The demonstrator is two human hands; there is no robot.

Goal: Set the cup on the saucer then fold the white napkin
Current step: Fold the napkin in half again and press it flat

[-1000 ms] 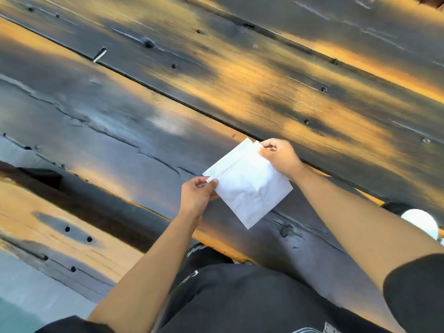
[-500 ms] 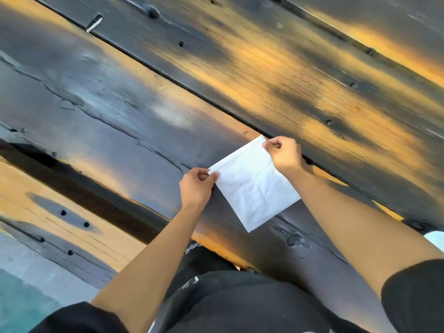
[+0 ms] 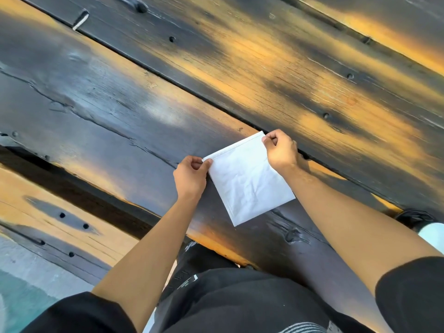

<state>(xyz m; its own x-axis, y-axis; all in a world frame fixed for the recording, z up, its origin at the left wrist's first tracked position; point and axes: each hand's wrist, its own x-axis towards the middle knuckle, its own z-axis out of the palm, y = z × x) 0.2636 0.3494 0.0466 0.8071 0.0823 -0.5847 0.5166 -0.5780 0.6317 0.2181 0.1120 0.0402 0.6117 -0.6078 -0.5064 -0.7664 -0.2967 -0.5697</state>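
Observation:
A white napkin lies folded on the dark wooden table, its far edge a doubled seam. My left hand pinches the napkin's far left corner. My right hand pinches the far right corner. Both hands hold the top layer's edge lined up on the layer below. At the right edge, a white rounded thing beside a dark object peeks out behind my right forearm; I cannot tell whether these are the cup and saucer.
The table is made of wide charred planks with orange patches, gaps and bolt holes. A lower bench plank runs at the left. My dark-clothed lap sits under the near table edge. Grey floor shows at bottom left.
The napkin's top layer came down flat and its far edge now lines up with the layer below. Both hands kept their pinch on the corners. The view shifted, hiding most of the white thing at right.

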